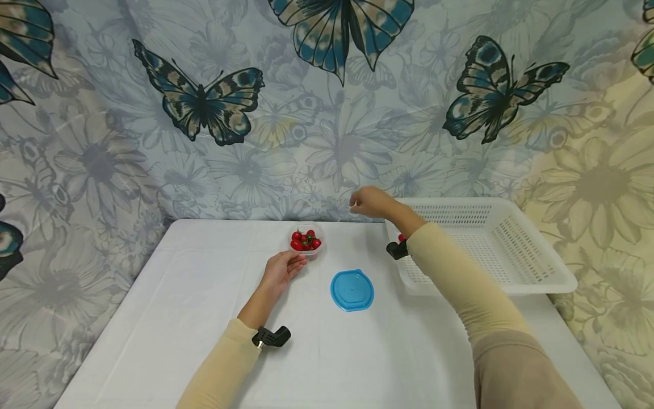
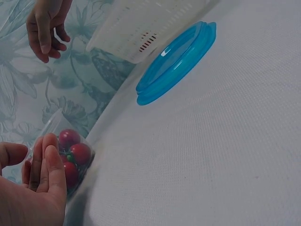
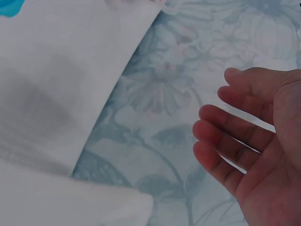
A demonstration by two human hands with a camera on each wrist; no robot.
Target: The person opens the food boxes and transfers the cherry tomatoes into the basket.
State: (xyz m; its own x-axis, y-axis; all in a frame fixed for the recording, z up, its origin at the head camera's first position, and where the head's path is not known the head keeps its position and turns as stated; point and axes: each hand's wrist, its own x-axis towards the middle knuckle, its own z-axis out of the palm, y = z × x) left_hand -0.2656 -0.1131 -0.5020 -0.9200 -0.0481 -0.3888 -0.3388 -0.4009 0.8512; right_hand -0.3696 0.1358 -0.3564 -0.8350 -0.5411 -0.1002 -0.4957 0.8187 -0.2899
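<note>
From my head, I see the clear tub [image 1: 323, 232] of red tomatoes [image 1: 305, 240] at the middle of the worktop's [image 1: 153, 318] far edge. My left hand [image 1: 283, 271] reaches to its near side, probably to steady it. The blue lid [image 1: 352, 290] lies flat, nearer me, apart from the tub, which leaves the tub's top uncovered. The white basket [image 1: 475, 238] fills the far right corner, perhaps for easy reach by my right hand [image 1: 372, 203], raised beside its far left corner.

At my left wrist, relaxed fingers grasp nothing; I cannot tell whether they touch the tub. Something red shows through the basket's slots.

At my right wrist, the loosely bent fingers are released, with nothing in them.
</note>
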